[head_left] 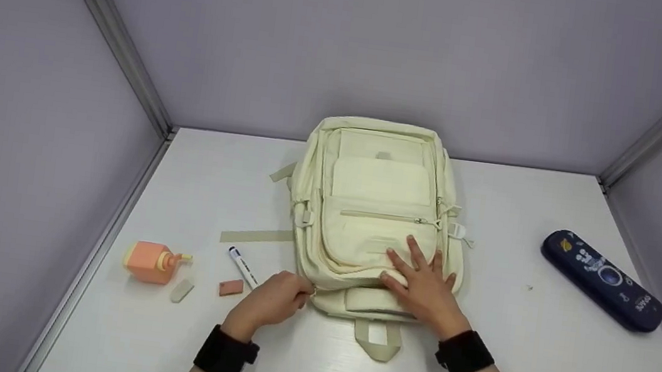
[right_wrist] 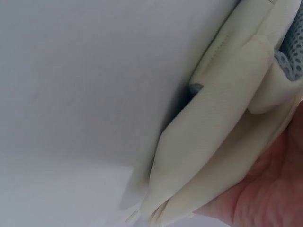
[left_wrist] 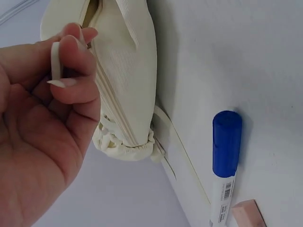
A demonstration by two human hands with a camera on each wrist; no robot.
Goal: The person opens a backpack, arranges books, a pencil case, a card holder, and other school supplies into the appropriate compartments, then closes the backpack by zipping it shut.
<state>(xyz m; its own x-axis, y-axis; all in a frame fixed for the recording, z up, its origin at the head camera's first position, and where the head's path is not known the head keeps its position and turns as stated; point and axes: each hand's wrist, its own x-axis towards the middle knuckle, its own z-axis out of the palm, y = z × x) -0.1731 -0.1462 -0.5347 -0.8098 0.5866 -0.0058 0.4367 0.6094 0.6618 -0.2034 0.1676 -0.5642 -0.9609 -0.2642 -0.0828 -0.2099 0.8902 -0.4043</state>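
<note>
A cream backpack (head_left: 381,181) lies on the white table, front side up, its top handle (head_left: 377,350) toward me. At its near left corner my left hand (head_left: 276,298) pinches a zipper pull (left_wrist: 56,64), a cream loop between thumb and fingers in the left wrist view. The zipper gapes a little beside those fingertips. Spread over the lower right of the bag's front, my right hand (head_left: 428,291) presses with straight fingers. In the right wrist view only part of that palm (right_wrist: 265,189) shows, against the bag's cream fabric (right_wrist: 213,127).
Left of the bag lie a blue-capped white marker (head_left: 242,265), a pink eraser (head_left: 230,288), a small grey-white eraser (head_left: 181,291) and an orange pump bottle (head_left: 150,262) on its side. A navy space-print pencil case (head_left: 603,281) is at the right. Walls enclose the table's back and sides.
</note>
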